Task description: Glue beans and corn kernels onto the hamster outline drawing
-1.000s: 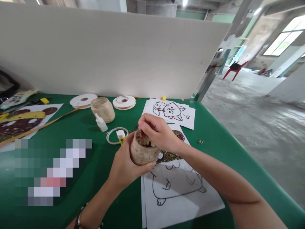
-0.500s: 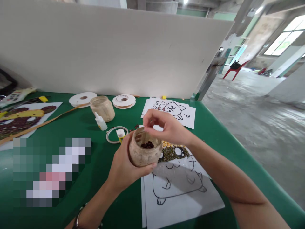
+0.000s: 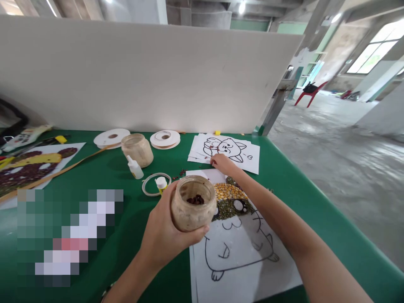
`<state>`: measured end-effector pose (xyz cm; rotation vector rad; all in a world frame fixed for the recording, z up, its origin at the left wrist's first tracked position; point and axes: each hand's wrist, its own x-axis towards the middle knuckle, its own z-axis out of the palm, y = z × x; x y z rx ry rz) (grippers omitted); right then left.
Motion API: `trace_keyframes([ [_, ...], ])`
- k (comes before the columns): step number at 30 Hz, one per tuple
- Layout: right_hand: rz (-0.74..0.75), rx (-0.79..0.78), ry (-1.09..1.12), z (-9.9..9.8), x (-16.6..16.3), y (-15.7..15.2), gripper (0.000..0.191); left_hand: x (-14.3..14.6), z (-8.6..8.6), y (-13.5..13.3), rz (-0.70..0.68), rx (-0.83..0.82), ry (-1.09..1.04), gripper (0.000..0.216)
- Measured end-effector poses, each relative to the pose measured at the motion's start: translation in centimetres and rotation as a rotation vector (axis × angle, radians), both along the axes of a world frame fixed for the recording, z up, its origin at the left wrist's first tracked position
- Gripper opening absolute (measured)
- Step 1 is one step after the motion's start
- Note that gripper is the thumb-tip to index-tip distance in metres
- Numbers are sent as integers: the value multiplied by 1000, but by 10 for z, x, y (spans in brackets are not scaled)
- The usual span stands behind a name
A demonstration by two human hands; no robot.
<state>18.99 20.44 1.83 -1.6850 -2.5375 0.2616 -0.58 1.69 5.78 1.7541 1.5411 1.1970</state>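
My left hand (image 3: 164,223) is wrapped round a cloudy glass jar (image 3: 193,216), which it holds up off the table, mouth upward. Dark red beans (image 3: 195,199) lie at the bottom of the jar. Farther out, my right hand (image 3: 222,163) is lowered over the near edge of the sheets with a fox-like drawing (image 3: 249,156); its fingers are drawn together, and what they hold is hidden. Under my right forearm lies an animal drawing (image 3: 240,256), partly covered with yellow corn kernels (image 3: 229,191) and green beans (image 3: 227,209).
Left of the jar are a glue stick (image 3: 161,183), a tape ring (image 3: 148,191), a small white bottle (image 3: 135,168) and a second jar (image 3: 139,152). Ribbon spools (image 3: 166,139) stand by the white board (image 3: 151,80). A bean picture (image 3: 34,166) lies far left. Loose red beans (image 3: 182,172) dot the green table.
My right hand has moved from the jar's mouth outward to the fox-like drawing's edge. My left hand still holds the jar in nearly the same place. The view has tilted slightly up.
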Motion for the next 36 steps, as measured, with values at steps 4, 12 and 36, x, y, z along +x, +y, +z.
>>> trace_keyframes([
  [4,12,3,-26,6,-4,-2,30,-2,3,-18,9,-70,-53,68],
  [12,-46,7,-82,6,-8,-7,29,-7,-11,-37,106,-126,-212,61],
  [36,87,5,303,31,-32,-34,6,-18,-22,-29,153,-111,-122,66],
])
